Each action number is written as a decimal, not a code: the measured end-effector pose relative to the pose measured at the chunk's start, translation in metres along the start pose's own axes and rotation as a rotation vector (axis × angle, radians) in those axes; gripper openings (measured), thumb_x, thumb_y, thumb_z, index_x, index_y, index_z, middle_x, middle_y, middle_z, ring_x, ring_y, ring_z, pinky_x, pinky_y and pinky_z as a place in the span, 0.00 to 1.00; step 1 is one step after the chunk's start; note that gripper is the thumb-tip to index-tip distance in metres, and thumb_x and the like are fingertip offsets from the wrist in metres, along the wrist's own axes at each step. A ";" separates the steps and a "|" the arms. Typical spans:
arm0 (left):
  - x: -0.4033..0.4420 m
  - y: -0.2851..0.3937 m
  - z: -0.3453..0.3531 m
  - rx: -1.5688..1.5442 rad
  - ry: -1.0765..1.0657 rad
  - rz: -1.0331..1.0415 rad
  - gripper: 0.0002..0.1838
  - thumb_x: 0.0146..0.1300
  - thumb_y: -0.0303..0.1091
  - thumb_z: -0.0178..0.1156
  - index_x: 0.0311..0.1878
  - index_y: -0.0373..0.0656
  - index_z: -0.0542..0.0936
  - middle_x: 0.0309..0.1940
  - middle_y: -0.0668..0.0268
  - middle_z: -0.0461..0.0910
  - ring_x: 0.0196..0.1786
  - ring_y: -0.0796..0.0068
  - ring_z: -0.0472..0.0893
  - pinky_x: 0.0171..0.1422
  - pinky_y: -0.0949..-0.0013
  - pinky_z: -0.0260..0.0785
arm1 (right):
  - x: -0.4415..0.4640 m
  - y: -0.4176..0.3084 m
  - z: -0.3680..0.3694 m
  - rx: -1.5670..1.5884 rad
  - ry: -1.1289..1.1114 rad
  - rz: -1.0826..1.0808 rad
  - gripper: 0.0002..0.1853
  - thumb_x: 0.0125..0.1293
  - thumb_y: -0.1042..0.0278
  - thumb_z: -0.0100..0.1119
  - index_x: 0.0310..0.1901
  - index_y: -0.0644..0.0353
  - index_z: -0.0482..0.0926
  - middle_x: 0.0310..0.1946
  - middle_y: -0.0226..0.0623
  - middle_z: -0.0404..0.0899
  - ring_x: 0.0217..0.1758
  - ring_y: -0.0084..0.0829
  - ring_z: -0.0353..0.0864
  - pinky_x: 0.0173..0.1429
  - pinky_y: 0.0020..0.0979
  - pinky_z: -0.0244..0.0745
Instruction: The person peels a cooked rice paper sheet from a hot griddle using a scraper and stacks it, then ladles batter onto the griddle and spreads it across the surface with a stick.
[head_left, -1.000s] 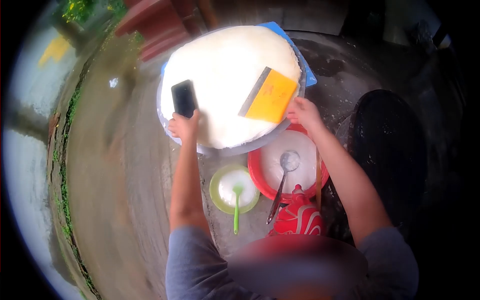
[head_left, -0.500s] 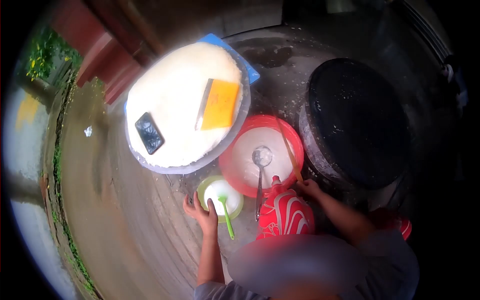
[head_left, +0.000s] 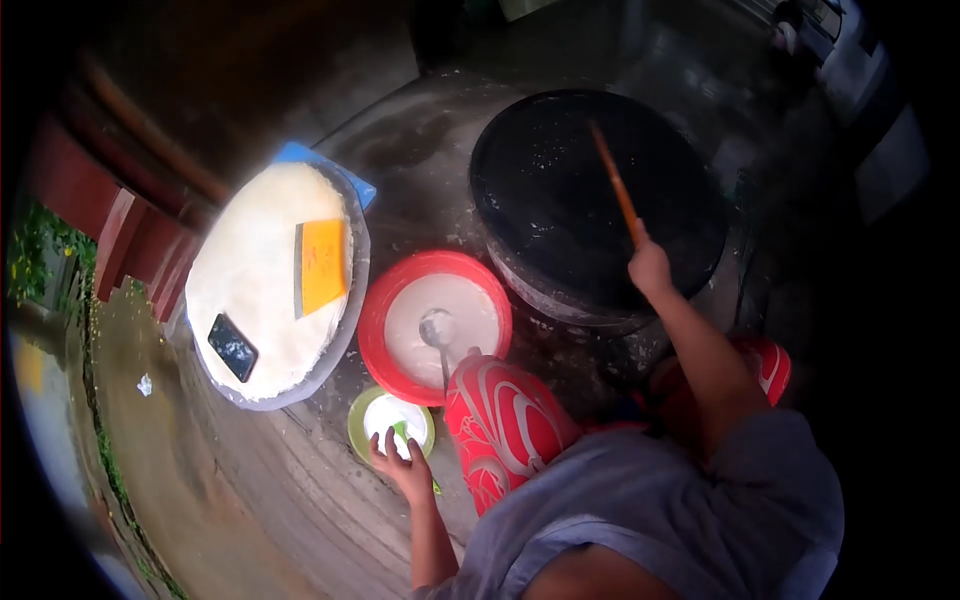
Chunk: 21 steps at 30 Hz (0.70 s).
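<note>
My right hand (head_left: 650, 268) is closed around one end of a long thin wooden stick (head_left: 613, 180). The stick reaches over the round black griddle (head_left: 560, 150); whether it touches the surface I cannot tell. At the near rim of a small green bowl (head_left: 358, 428) is my left hand (head_left: 403, 472), its fingers apart and slightly bent. White content fills that bowl, and a green-handled utensil (head_left: 401, 430) stands in it, partly hidden by the fingers. A metal ladle (head_left: 437, 327) rests in pale batter (head_left: 470, 305) inside a red basin (head_left: 374, 335).
Left of the basin is a large round pale stack (head_left: 255, 240) on a clear sheet, bearing a dark phone (head_left: 232, 348) and a yellow-orange packet (head_left: 322, 265). My red-patterned knee (head_left: 500, 420) is close to the basin. A blue board (head_left: 345, 180) shows behind the stack.
My right hand has lifted the stick from the red basin and carried it over the griddle. My left hand has shifted from the bowl's left side to its near rim. The view has turned rightward.
</note>
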<state>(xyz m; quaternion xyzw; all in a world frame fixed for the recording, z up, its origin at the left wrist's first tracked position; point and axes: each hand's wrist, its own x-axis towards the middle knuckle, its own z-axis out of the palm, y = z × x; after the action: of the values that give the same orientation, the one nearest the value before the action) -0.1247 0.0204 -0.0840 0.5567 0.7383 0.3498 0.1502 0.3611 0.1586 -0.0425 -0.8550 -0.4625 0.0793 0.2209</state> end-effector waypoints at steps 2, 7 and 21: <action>-0.002 0.003 0.007 -0.023 -0.047 0.023 0.20 0.56 0.27 0.58 0.55 0.41 0.72 0.60 0.54 0.57 0.65 0.54 0.56 0.67 0.57 0.50 | -0.051 -0.037 -0.030 -0.224 -0.310 -0.501 0.36 0.57 0.80 0.46 0.68 0.42 0.55 0.36 0.54 0.76 0.37 0.50 0.78 0.44 0.41 0.74; -0.009 0.015 0.010 -0.065 -0.090 0.047 0.19 0.57 0.27 0.57 0.53 0.41 0.73 0.59 0.56 0.59 0.63 0.57 0.59 0.67 0.58 0.51 | 0.004 0.043 -0.003 0.268 0.007 0.316 0.37 0.56 0.78 0.48 0.69 0.43 0.54 0.32 0.49 0.78 0.36 0.48 0.79 0.43 0.40 0.74; -0.030 -0.003 0.029 -0.179 -0.102 0.048 0.18 0.55 0.25 0.57 0.51 0.40 0.75 0.55 0.55 0.65 0.60 0.55 0.63 0.64 0.56 0.55 | -0.129 0.042 -0.044 0.011 -0.292 -0.455 0.37 0.61 0.79 0.45 0.70 0.42 0.46 0.32 0.48 0.77 0.33 0.45 0.78 0.38 0.36 0.73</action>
<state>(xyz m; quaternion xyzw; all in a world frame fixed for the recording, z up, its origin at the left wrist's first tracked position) -0.0991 0.0024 -0.1111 0.5757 0.6820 0.3890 0.2283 0.3353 0.0186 -0.0311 -0.7072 -0.6694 0.1526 0.1689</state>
